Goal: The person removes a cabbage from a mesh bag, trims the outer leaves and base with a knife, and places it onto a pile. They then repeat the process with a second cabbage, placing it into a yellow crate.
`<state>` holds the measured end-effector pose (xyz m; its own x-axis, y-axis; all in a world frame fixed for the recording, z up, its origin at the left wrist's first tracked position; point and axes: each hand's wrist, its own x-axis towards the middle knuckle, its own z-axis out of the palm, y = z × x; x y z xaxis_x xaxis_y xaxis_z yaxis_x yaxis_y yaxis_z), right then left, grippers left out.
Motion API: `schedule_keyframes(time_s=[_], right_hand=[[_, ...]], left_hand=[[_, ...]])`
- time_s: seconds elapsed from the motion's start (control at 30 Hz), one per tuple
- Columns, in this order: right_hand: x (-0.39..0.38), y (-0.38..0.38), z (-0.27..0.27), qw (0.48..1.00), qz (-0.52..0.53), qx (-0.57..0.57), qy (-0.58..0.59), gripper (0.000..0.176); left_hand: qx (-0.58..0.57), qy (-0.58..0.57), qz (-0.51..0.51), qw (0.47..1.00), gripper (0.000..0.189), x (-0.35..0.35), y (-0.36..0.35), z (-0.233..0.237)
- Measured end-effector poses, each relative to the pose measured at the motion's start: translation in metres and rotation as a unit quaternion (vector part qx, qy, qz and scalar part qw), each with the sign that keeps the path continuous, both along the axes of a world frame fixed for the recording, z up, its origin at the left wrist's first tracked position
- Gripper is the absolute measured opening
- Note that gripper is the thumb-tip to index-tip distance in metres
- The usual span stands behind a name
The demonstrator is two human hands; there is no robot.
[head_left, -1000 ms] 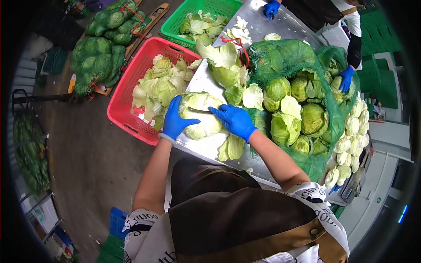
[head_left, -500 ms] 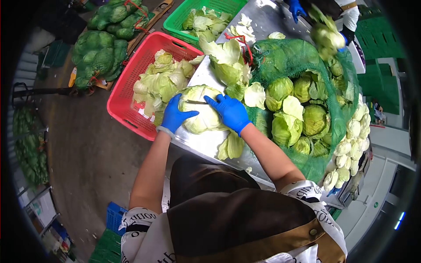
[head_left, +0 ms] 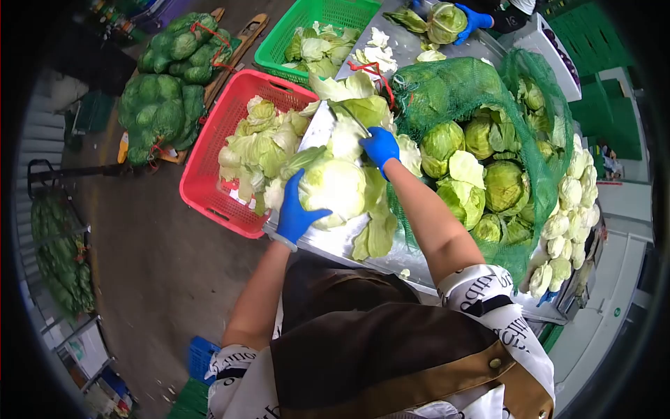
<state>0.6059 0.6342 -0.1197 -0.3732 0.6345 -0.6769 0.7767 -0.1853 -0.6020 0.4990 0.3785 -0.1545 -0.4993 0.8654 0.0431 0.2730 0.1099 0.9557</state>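
Observation:
A pale cabbage [head_left: 335,190] rests near the table's edge. My left hand [head_left: 299,209], in a blue glove, holds its left side with thumb and fingers spread around it. Above it on the right, my right hand [head_left: 380,148] is closed on a knife, whose thin blade [head_left: 354,120] points up and left over loose leaves. Beside my right forearm, an open green net bag [head_left: 447,80] holds several green cabbages [head_left: 504,187]. Leaves [head_left: 377,227] lie below my right hand.
Left of the metal table [head_left: 419,262] stands a red crate [head_left: 202,171] of leaves, with a green crate [head_left: 269,50] behind. A co-worker's gloved hand [head_left: 474,22] holds a cabbage at the back. Pale cabbages [head_left: 558,227] are piled at right.
My right hand has left the cabbage's top and moved up and right, now with the knife raised. A leaf stands loose by my left hand. The co-worker's cabbage has moved left.

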Motion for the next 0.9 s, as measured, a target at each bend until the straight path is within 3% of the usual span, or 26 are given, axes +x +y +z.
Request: schedule_keyframes(time_s=[0.1,0.17,0.2,0.23,0.33,0.43,0.47,0.57,0.7,0.77,0.83,0.87,0.9], right_hand=[[0.014,-0.016,-0.024,0.968,0.082,0.228,0.063,0.038],[0.026,-0.052,0.018,0.943,0.069,0.294,0.138,0.047],[0.032,-0.067,0.032,0.958,0.053,0.254,0.12,0.051],[0.037,-0.078,0.042,0.971,0.035,0.212,0.103,0.056],[0.062,-0.088,0.003,0.98,0.006,0.168,0.109,0.065],[0.07,-0.086,-0.007,0.989,-0.027,-0.043,0.14,0.071],[0.07,-0.091,-0.008,0.984,-0.043,-0.017,0.171,0.065],[0.066,-0.085,-0.009,0.994,0.004,0.036,0.102,0.058],[0.069,-0.069,-0.035,0.993,0.0,-0.032,0.11,0.051],[0.071,-0.066,-0.036,0.99,-0.033,-0.067,0.118,0.049],[0.07,-0.073,-0.046,0.986,-0.056,0.008,0.154,0.046],[0.068,-0.076,-0.049,0.982,-0.064,0.046,0.172,0.044],[0.064,-0.079,-0.048,0.982,-0.053,0.068,0.17,0.042]], left_hand=[[-0.004,0.033,-0.003,0.999,0.096,0.005,0.001,0.017],[-0.024,0.071,0.062,0.995,0.085,0.003,0.006,0.001],[-0.037,0.102,0.085,0.99,0.072,-0.005,0.01,-0.002],[-0.069,0.062,0.101,0.991,0.064,-0.011,0.015,0.003],[-0.083,0.037,0.045,0.995,0.06,-0.033,0.026,0.008],[-0.09,0.097,-0.03,0.991,0.057,-0.047,0.027,0.024],[-0.092,0.124,-0.045,0.987,0.055,-0.051,0.024,0.018],[-0.174,0.148,-0.031,0.973,0.051,-0.065,0.019,0.011],[-0.305,0.224,0.057,0.924,0.051,-0.077,0.024,0.004],[-0.131,0.329,0.089,0.931,0.049,-0.068,0.035,0.015],[-0.001,0.44,0.076,0.895,0.048,-0.054,0.056,0.067],[0.032,0.386,0.018,0.922,0.046,-0.048,0.061,0.071],[0.019,0.261,-0.042,0.964,0.048,-0.046,0.066,0.055]])
